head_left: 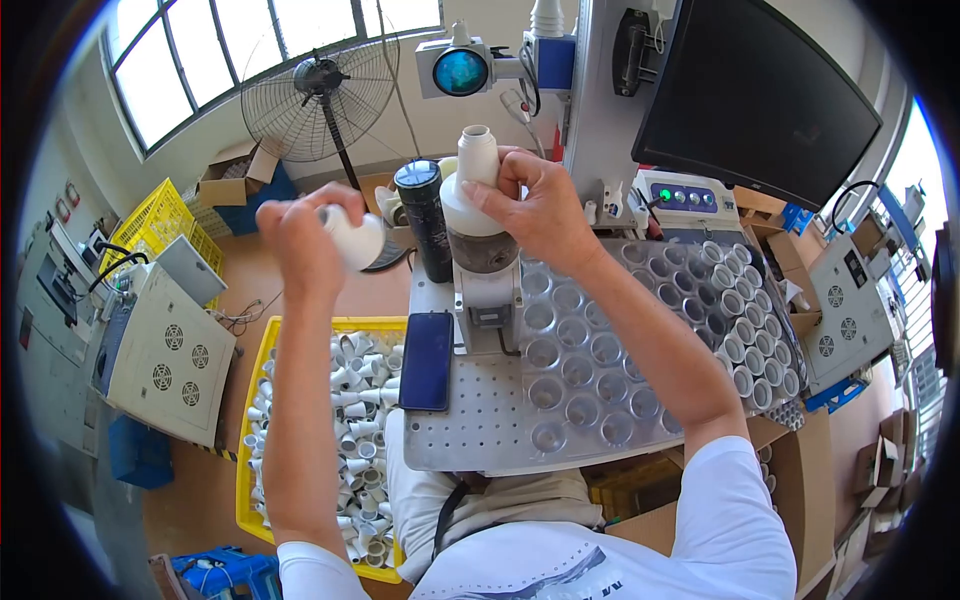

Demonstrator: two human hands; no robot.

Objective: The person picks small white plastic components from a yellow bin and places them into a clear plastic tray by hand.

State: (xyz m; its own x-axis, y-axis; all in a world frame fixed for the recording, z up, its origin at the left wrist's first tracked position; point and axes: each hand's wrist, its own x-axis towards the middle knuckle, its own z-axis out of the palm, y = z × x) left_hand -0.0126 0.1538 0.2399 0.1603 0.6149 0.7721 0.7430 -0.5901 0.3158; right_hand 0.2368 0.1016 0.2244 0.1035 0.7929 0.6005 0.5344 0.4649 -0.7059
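My left hand is raised above the yellow crate, its fingers closed round a white plastic piece with a wide round end; both are slightly blurred. My right hand grips a white, stepped, bottle-neck-shaped plastic piece, thumb on its front and fingers behind. That piece stands upright, narrow end up, on a dark cylindrical holder. Beside the holder stands a black cylinder. A dark blue phone lies on the perforated metal table in front.
The yellow crate at lower left holds many white flared pieces. On the table's right, a clear tray has rows of round cups, several with white pieces. A lens head hangs above; a monitor and control box stand behind.
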